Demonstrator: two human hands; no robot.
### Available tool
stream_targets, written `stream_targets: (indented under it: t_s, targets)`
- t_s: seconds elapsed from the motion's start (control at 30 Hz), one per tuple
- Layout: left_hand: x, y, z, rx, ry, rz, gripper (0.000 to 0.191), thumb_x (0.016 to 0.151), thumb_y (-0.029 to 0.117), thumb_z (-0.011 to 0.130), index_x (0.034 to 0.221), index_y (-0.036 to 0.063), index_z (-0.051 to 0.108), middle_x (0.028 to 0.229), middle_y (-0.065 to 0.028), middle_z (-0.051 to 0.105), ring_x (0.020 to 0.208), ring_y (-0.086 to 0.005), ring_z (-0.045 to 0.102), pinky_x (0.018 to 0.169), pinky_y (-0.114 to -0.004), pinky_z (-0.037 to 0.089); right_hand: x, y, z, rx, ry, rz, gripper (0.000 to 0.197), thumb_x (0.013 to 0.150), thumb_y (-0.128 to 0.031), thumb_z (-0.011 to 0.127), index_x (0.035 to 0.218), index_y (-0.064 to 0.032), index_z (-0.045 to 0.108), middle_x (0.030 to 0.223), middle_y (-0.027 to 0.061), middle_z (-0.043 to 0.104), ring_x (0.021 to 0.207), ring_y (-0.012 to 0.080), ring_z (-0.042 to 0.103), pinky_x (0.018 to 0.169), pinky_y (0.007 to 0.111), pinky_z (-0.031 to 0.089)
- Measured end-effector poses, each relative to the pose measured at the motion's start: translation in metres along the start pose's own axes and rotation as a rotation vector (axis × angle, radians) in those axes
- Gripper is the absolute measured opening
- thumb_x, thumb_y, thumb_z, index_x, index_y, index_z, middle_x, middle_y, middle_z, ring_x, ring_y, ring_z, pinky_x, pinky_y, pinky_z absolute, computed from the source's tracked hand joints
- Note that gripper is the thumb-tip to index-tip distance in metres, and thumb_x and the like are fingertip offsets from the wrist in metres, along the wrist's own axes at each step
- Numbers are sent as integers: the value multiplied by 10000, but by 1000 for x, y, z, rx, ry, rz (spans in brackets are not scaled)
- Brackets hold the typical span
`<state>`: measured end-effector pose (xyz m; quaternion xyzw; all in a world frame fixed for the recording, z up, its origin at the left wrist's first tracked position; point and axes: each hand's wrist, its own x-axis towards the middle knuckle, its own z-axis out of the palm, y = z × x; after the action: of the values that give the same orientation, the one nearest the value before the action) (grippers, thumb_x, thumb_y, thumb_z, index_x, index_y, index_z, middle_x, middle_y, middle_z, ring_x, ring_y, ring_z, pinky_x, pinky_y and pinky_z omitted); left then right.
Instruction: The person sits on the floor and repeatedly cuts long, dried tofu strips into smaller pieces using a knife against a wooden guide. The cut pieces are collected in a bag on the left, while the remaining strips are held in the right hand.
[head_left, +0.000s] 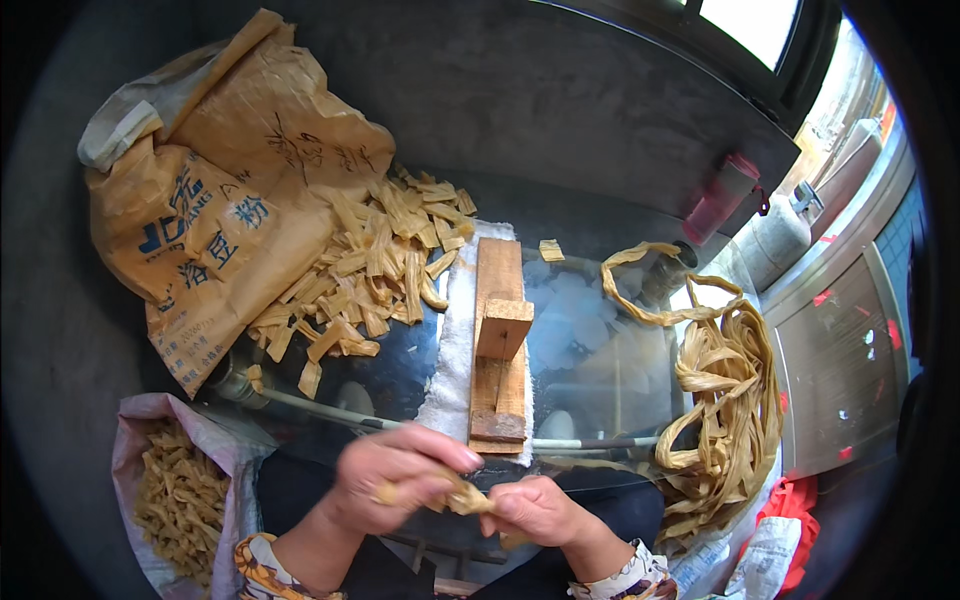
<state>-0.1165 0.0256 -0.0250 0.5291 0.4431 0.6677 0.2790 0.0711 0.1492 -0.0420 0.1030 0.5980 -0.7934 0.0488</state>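
Observation:
Both my hands are low in the view, over my lap, just in front of the glass table's edge. A knotted or bunched tan strip (469, 499) runs between them. My left hand (397, 476) grips one end, and its outline is a little blurred. Between thumb and fingers, my right hand (531, 510) pinches the other end. Ahead of them stands a wooden jig (491, 397), a narrow board with an upright block (504, 330) and what looks like a thin wire or blade stretched from it. The board lies on a white towel (451, 367).
Short cut strips (375, 262) spill from a brown paper sack (225, 202) bearing writing. An open woven sack (180, 495) of twisted pieces stands at left. Long strips (731, 382) hang at the right beside a metal jar (671, 262). One piece (551, 250) lies beyond the board.

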Motion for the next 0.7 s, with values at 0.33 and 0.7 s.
stream_targets:
  t_s: [0.33, 0.7]
  targets:
    - [-2, -5, 6, -279, -49, -698, 99, 806, 5, 673, 870, -36, 610, 675, -104, 606, 501, -115, 558, 437, -214, 422, 7, -4, 4, 199, 225, 140, 290, 944, -288, 576, 834, -31, 657, 648, -44, 503, 591, 38, 414, 538, 192, 328]
    - [26, -47, 16, 89, 287, -504, 76, 877, 79, 615, 895, 7, 625, 742, -40, 611, 580, -79, 537, 523, -229, 432, 36, -14, -30, -759, 1034, -419, 156, 785, -114, 747, 821, -48, 611, 644, 51, 621, 533, 171, 590, 513, 268, 452]
